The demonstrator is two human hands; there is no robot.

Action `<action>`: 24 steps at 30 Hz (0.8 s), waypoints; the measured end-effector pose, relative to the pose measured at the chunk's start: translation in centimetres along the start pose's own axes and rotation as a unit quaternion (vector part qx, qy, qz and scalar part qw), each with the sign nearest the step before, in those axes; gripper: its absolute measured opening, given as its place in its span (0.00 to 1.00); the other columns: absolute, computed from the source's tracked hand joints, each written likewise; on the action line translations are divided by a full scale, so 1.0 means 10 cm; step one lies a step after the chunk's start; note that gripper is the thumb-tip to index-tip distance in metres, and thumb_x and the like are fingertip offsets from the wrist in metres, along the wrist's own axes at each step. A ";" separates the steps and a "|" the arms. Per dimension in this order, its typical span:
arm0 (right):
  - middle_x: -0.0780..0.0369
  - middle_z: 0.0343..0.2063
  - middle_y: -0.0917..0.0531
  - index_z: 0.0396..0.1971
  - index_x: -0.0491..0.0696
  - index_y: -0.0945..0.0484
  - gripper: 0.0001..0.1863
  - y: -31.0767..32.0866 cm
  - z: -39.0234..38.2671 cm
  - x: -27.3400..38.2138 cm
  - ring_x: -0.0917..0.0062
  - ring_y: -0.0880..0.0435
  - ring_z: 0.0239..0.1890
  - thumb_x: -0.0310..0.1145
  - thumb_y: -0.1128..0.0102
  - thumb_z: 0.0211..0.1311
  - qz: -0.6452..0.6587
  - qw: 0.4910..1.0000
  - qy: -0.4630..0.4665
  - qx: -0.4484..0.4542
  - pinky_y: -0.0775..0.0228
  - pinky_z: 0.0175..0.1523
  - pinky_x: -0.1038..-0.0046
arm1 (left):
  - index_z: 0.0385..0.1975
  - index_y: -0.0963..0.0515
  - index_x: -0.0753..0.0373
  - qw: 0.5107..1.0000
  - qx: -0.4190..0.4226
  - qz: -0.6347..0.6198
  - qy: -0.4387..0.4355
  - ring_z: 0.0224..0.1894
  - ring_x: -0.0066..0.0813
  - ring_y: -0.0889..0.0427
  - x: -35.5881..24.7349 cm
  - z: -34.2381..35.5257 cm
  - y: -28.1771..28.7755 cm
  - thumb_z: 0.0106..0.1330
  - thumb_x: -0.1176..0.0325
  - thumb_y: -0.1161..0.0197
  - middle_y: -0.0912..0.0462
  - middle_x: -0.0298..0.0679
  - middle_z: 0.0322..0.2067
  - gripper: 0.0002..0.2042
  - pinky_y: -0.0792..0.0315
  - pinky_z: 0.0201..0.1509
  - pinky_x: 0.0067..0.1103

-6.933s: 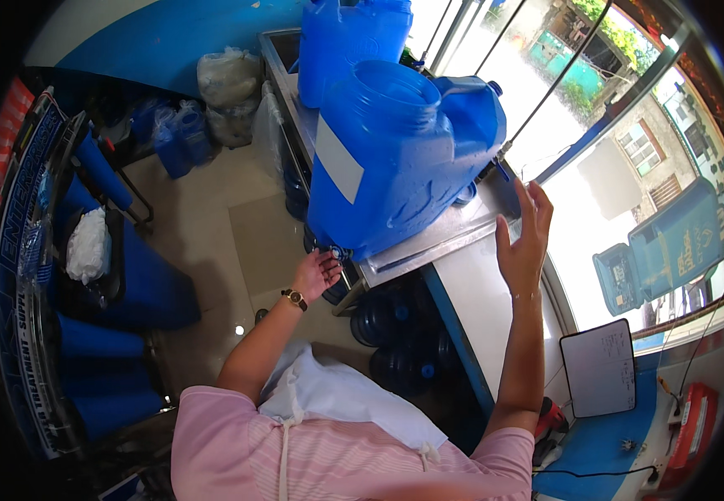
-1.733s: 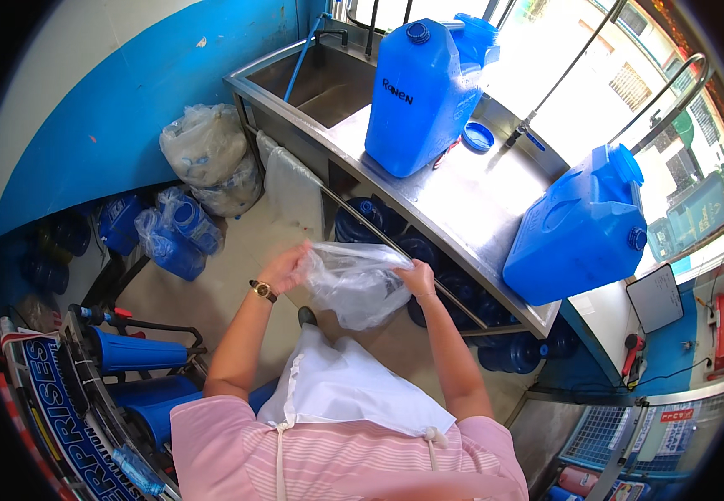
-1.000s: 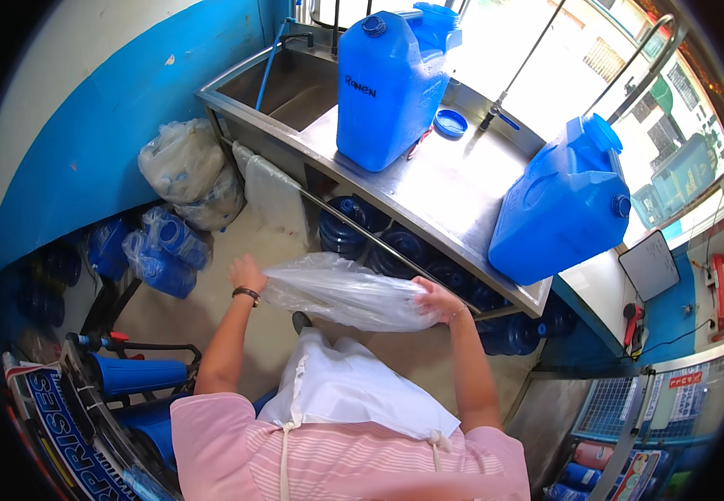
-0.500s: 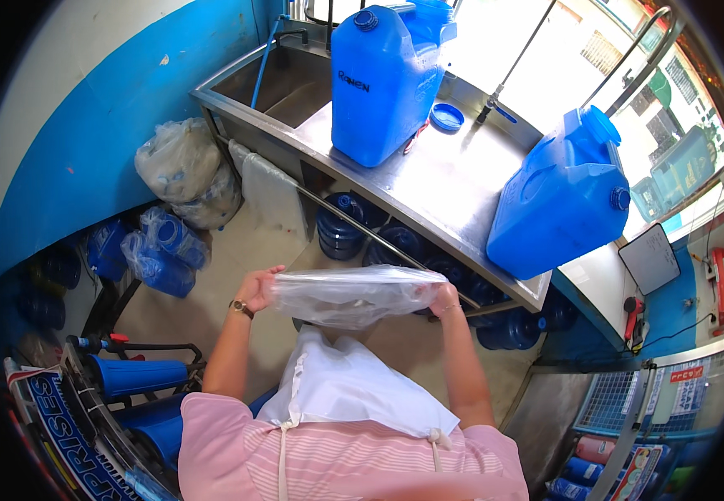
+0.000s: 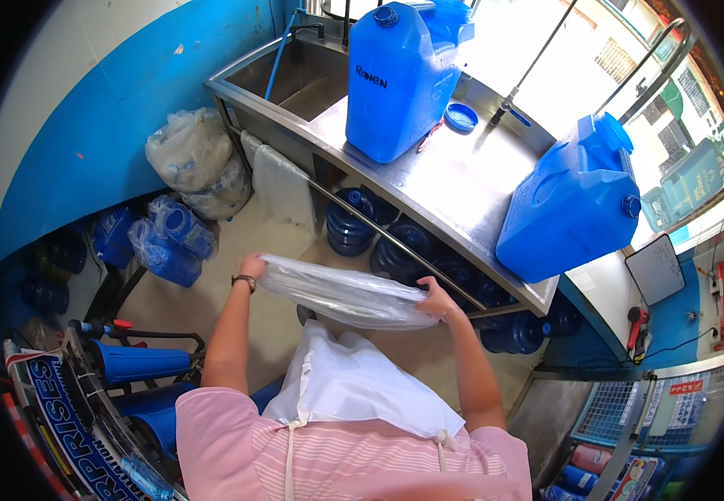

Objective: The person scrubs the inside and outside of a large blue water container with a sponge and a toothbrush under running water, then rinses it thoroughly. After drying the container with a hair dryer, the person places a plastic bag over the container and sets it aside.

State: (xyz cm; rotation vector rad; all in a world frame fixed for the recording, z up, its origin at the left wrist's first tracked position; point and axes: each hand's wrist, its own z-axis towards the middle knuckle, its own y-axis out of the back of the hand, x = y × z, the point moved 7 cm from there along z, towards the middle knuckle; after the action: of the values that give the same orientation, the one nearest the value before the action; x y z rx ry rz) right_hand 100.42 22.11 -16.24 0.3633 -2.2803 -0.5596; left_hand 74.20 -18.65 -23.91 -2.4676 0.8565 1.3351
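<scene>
A clear plastic bag (image 5: 341,290) stretches between my two hands in front of my white apron. My left hand (image 5: 252,266) pinches its left end, a dark watch on that wrist. At the other end my right hand (image 5: 437,301) grips the plastic, its fingers bent over the edge. Some fingertips are hidden by folds of the sheet. Past the bag stands a steel sink counter (image 5: 328,138). One blue water container (image 5: 395,92) stands upright on it near the basin, and another blue container (image 5: 566,204) stands at its right end.
A clear plastic sheet (image 5: 282,188) hangs over the rail (image 5: 362,219) along the counter's front. Round blue water bottles (image 5: 348,225) stand under the counter. Filled plastic bags (image 5: 186,150) lean by the left wall. Blue filter housings (image 5: 145,361) are at my left. A blue lid (image 5: 461,117) lies on the counter.
The plastic bag has tilted, its right end now lower than its left. My left hand has risen and moved slightly left. The view has shifted a little.
</scene>
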 end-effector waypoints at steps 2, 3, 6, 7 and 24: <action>0.50 0.39 0.21 0.56 0.50 0.34 0.35 0.11 0.10 -0.22 0.62 0.17 0.42 0.27 0.32 0.44 -0.134 0.976 -0.008 -0.173 0.26 0.46 0.64 | 0.47 0.21 0.67 0.974 0.094 -0.205 -0.026 0.46 0.41 0.19 -0.20 -0.05 -0.19 0.56 0.67 0.37 0.21 0.50 0.47 0.18 0.24 0.47 0.33; 0.48 0.40 0.21 0.56 0.49 0.35 0.34 0.16 0.13 -0.39 0.58 0.17 0.43 0.26 0.33 0.45 -0.170 0.953 -0.038 -0.247 0.25 0.48 0.63 | 0.47 0.21 0.67 0.934 0.149 -0.324 -0.024 0.44 0.38 0.19 -0.28 -0.13 -0.32 0.56 0.69 0.38 0.21 0.49 0.47 0.18 0.24 0.45 0.31; 0.42 0.44 0.21 0.56 0.49 0.33 0.31 0.22 0.20 -0.92 0.50 0.19 0.46 0.24 0.37 0.47 -0.138 0.928 -0.100 -0.330 0.26 0.52 0.60 | 0.47 0.21 0.66 0.886 0.249 -0.388 -0.058 0.40 0.32 0.20 -0.49 -0.30 -0.57 0.56 0.73 0.40 0.20 0.45 0.44 0.17 0.25 0.41 0.28; 0.42 0.47 0.23 0.56 0.50 0.33 0.31 0.21 0.22 -1.09 0.50 0.19 0.48 0.24 0.38 0.48 -0.084 0.941 -0.110 -0.309 0.26 0.53 0.60 | 0.47 0.21 0.65 0.889 0.271 -0.362 -0.077 0.39 0.31 0.20 -0.51 -0.33 -0.62 0.55 0.73 0.40 0.20 0.43 0.43 0.17 0.25 0.40 0.26; 0.41 0.65 0.43 0.56 0.54 0.23 0.26 0.15 -0.22 -0.87 0.48 0.19 0.47 0.25 0.45 0.55 -0.173 0.941 -0.172 -0.234 0.28 0.58 0.61 | 0.46 0.20 0.63 0.926 0.024 0.360 -0.110 0.41 0.41 0.17 -0.91 0.36 -1.11 0.60 0.74 0.45 0.19 0.45 0.32 0.14 0.23 0.49 0.34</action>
State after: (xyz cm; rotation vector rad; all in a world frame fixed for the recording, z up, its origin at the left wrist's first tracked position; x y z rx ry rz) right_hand 107.78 26.37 -19.36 0.4561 -2.3173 -1.4103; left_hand 74.31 -4.53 -19.48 -1.9593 1.8055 1.7189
